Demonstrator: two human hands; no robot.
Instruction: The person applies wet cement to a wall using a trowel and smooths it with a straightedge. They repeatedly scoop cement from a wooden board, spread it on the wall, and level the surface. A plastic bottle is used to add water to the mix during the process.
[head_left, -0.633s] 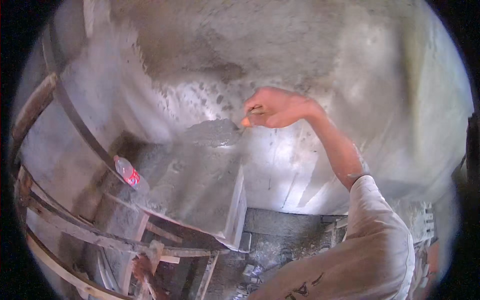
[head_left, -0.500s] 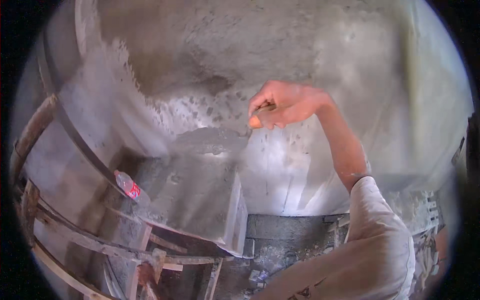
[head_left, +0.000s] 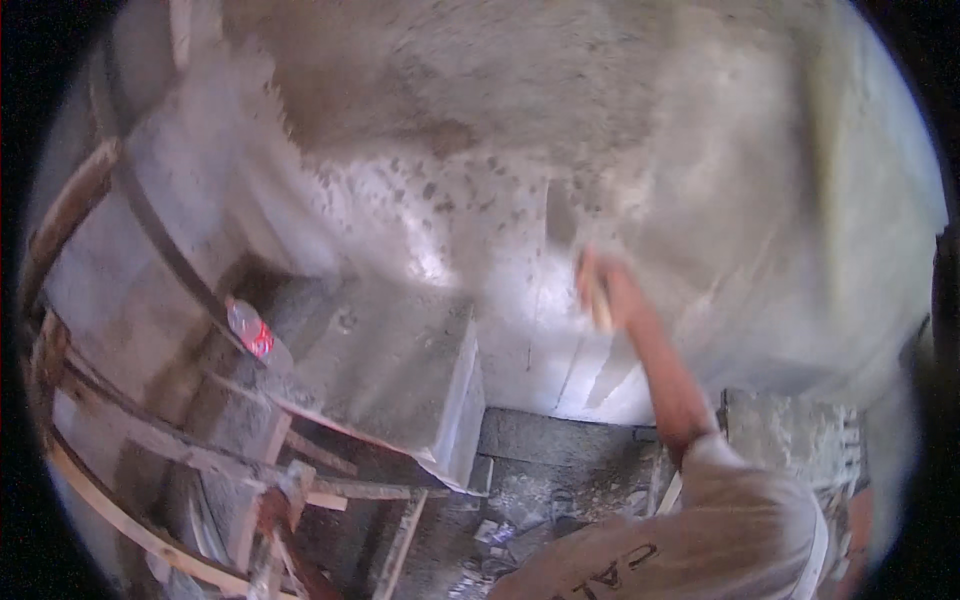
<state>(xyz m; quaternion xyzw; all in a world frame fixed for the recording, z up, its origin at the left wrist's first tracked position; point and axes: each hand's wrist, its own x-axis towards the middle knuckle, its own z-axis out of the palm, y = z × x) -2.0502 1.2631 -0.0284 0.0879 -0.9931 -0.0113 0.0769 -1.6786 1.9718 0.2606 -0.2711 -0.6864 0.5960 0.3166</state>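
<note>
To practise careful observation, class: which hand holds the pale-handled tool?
The right hand, with the tool before the wall; the left hand grips the timber frame.

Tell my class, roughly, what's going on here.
A person's blurred right hand holds a trowel by its light handle, blade up in front of the patchily coated grey wall; whether it touches is unclear. The left hand grips a wooden frame at lower left. A clear bottle with a red label is at the left end of a grey ledge.

Right hand (head_left: 617, 290) holds a trowel (head_left: 561, 210) near the wall (head_left: 700, 150); left hand (head_left: 272, 512) touches timber (head_left: 298, 480).
</note>
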